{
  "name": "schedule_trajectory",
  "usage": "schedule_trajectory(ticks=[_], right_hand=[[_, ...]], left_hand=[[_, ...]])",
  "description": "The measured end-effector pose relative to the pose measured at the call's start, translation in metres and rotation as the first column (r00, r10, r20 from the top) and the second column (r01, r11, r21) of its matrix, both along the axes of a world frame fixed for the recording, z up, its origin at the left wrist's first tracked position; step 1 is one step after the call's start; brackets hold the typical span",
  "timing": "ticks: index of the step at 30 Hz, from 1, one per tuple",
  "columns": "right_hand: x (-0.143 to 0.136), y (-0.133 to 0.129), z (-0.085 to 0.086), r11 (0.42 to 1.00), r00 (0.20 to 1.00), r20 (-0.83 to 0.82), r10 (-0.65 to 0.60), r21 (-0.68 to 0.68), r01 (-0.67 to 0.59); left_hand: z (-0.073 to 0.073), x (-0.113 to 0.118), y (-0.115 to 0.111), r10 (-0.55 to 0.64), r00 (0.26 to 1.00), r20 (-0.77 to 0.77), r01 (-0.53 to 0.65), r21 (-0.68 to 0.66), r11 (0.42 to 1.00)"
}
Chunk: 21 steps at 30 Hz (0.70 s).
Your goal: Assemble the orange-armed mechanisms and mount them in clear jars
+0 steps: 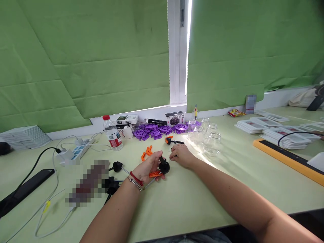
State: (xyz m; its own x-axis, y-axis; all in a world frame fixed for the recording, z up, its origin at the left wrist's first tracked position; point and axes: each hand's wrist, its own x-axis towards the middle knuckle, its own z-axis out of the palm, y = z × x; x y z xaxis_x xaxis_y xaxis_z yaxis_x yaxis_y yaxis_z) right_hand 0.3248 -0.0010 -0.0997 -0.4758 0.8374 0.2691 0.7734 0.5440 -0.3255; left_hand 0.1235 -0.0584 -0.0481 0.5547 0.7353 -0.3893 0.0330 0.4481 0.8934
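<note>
Steadying now, left hand clamps fingers on a black piece; right hand low at counter, grip unclear, delicate pinching seemingly needed.

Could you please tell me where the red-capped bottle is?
In the head view, the red-capped bottle stands left of centre, just left of the white boxes.

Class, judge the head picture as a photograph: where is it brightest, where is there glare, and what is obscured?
Head view: brightest at the window gap beside the green blind; in the head view, glare streaks the table near the glass jars; also in the head view, pixelation obscures a long object left of the left hand.
</note>
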Motion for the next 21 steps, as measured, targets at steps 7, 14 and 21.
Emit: schedule_trajectory(ticks=[7,14,21], right_hand=[[0.0011,0.0018,-0.0035,0.999,1.0,-0.008,0.03,0.016,-0.03],[-0.0005,0.0014,-0.0029,0.998,0.998,0.017,0.055,0.028,-0.056],[-0.0063,-0.0053,0.0012,0.995,0.995,0.054,0.079,0.059,-0.082]], left_hand=[[-0.0043,-0.001,0.0029,-0.053,0.998,-0.013,0.052,-0.06,0.997],[-0.0024,-0.0009,0.0031,-0.056,0.998,-0.011,0.055,-0.066,0.996],[-0.0044,-0.0021,0.0044,-0.061,0.998,-0.004,0.06,-0.079,0.995]])
